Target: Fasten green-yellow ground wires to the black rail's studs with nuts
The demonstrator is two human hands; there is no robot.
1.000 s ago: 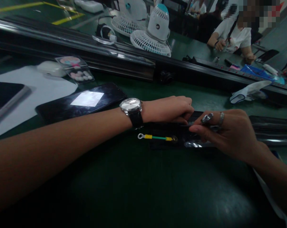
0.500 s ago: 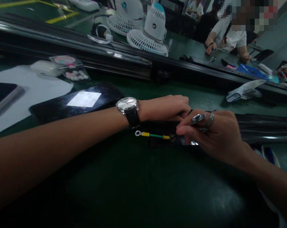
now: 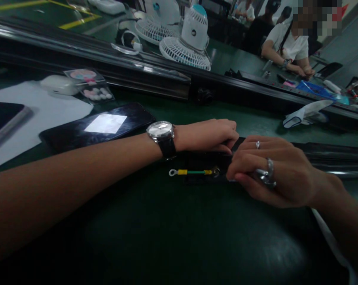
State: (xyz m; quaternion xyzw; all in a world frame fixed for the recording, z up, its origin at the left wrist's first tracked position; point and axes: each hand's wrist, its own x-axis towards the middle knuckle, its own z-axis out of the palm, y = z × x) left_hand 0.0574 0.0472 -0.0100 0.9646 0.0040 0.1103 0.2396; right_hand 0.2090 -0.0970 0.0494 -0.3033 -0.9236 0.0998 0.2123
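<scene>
My left hand [image 3: 208, 134], with a watch on its wrist, is closed over a long black bar [image 3: 196, 160] on the green table; its fingertips are mostly hidden. A short green wire with yellow sleeves [image 3: 195, 172] and ring terminals lies at the bar, one end at a brass-coloured fastener [image 3: 216, 171]. Just right of that fastener, my right hand [image 3: 268, 170] is closed around a shiny metal tool [image 3: 264, 178] that looks like a small wrench. Only its rounded end shows between thumb and fingers, and its working end is hidden.
A dark phone [image 3: 98, 124] lies left, beside white paper [image 3: 48, 114], a white mouse-like object [image 3: 58, 85] and a clear packet [image 3: 89, 85]. A raised metal rail [image 3: 155, 81] crosses behind. Beyond it stand white fans [image 3: 193, 37], and a person sits at back right.
My right hand has turned and shifted slightly right, the tool's end swinging down towards me. More of the fastener now shows. My left hand stays put. The seated person's hands have come together.
</scene>
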